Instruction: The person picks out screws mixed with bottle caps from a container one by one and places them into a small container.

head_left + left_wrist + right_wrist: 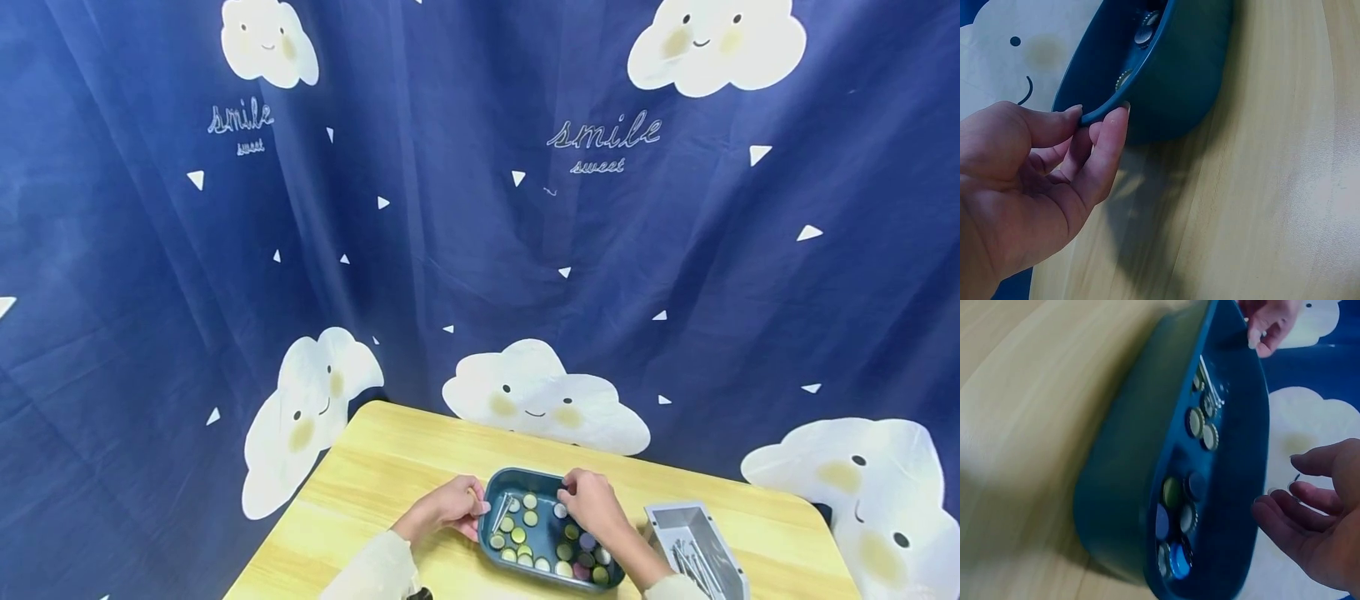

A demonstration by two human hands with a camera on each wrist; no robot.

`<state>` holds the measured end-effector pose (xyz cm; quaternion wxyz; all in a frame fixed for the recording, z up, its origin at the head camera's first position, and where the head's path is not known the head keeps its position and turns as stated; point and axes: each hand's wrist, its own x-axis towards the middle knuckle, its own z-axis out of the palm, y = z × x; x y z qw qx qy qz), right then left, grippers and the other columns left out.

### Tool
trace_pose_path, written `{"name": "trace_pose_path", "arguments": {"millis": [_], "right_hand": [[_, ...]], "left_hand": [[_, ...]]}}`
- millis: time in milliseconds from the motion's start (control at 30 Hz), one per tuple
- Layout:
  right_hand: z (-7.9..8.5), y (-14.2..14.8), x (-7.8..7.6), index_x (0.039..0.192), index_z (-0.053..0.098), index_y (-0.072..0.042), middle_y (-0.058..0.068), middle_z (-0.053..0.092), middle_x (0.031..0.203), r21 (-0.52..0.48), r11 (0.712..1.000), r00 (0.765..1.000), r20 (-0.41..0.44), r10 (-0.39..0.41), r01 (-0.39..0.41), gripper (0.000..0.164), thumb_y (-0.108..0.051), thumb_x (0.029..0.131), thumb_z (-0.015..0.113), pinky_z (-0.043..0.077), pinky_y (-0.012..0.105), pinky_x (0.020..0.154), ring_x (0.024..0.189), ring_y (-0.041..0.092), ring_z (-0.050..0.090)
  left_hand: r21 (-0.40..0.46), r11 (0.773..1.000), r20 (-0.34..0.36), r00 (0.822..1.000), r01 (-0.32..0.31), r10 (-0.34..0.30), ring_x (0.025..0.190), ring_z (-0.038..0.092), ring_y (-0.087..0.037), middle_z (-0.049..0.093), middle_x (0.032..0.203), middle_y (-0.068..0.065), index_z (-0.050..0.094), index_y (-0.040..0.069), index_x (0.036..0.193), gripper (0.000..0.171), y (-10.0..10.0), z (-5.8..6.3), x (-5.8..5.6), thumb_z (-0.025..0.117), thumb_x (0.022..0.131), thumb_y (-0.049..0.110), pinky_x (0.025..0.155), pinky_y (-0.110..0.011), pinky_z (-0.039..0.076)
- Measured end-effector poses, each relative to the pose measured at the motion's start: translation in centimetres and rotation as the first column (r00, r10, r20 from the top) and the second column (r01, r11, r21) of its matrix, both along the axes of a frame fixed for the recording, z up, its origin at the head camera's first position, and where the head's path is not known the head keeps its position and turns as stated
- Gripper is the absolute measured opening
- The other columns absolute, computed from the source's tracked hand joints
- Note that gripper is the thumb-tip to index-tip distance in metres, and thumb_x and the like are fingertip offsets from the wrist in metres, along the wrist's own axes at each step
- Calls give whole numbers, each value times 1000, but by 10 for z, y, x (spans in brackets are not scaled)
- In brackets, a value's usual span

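Note:
A dark blue-green plastic bin [536, 482] stands on the wooden table, with many crimped bottle caps [530, 517] on its floor. A few thin silver rods, nail-like, [502, 512] lie at its left end. My left hand [457, 502] pinches the bin's left rim between thumb and fingers, as the left wrist view shows closely. Over the bin's far right side is my right hand [596, 504]. In the right wrist view, its thumb and forefinger pinch a small thin dark piece [1297, 478], mostly hidden by the fingers; its kind is unclear.
To the right of the bin stands a grey metal tray [714, 533] holding several long silver nail-like rods [695, 568]. Behind the wooden table [420, 442] hangs a blue curtain [465, 250] printed with clouds.

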<state>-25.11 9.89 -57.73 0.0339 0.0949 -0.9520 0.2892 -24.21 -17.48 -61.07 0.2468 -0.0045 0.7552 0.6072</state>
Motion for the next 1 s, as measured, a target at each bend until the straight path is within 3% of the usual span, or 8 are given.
{"name": "trace_pose_path", "arguments": {"millis": [300, 467, 567, 667, 800, 867, 1000], "right_hand": [[-9, -30, -6, 83, 70, -6, 0, 67, 74, -94, 995, 997, 65, 38, -32, 9, -10, 87, 77, 53, 30, 57, 65, 11, 57], [-14, -44, -10, 61, 47, -17, -9, 37, 56, -148, 988, 995, 82, 53, -41, 37, -8, 85, 73, 30, 22, 50, 52, 10, 34], [-18, -51, -11, 55, 35, -21, -11, 25, 51, -171, 984, 991, 114, 65, -45, 47, -6, 83, 70, 22, 21, 49, 49, 9, 25], [-21, -56, -13, 52, 43, -18, -10, 37, 45, -201, 979, 986, 154, 63, -31, 44, -5, 83, 71, 29, 20, 46, 44, 8, 36], [-26, -62, -14, 59, 65, -6, 5, 64, 51, -245, 969, 975, 218, 36, 19, 25, -6, 83, 72, 51, 23, 48, 48, 18, 66], [-29, -65, -15, 65, 70, -1, 10, 69, 56, -270, 962, 967, 253, 31, 40, 19, -6, 83, 71, 59, 26, 49, 50, 22, 70], [-40, -68, -13, 68, 71, 3, 12, 69, 57, -314, 946, 942, 334, 26, 85, 16, -5, 83, 73, 63, 32, 47, 46, 19, 68]], "left_hand": [[10, 1000, -6, 1000, 3, -3, 48, 55, -12, 55, 63, -7, 51, 2, 97, 12, 0, -1, -5, 61, 96, -4, 50, -28, 65], [15, 1000, -1, 1000, 17, -17, 48, 55, -12, 54, 63, -6, 51, 2, 97, 12, -2, -1, -8, 61, 96, -3, 51, -30, 66], [16, 1000, 3, 1000, 20, -20, 48, 55, -12, 55, 63, -7, 51, 2, 98, 11, -4, 0, -8, 60, 97, -4, 51, -29, 66], [17, 1000, -1, 1000, 18, -18, 49, 55, -12, 55, 63, -7, 51, 2, 98, 11, -5, 1, -8, 60, 96, -3, 50, -29, 66], [18, 1000, -2, 1000, 20, -19, 49, 56, -12, 56, 63, -6, 51, 3, 98, 11, -5, 2, -8, 60, 96, -3, 51, -29, 66], [22, 1000, 1, 1000, 19, -19, 50, 57, -12, 56, 63, -6, 51, 3, 98, 12, -5, 2, -7, 61, 96, -3, 51, -30, 66], [30, 999, 14, 1000, 22, -22, 49, 56, -12, 56, 63, -6, 51, 3, 98, 12, -2, -2, -6, 61, 96, -4, 51, -30, 66]]}}
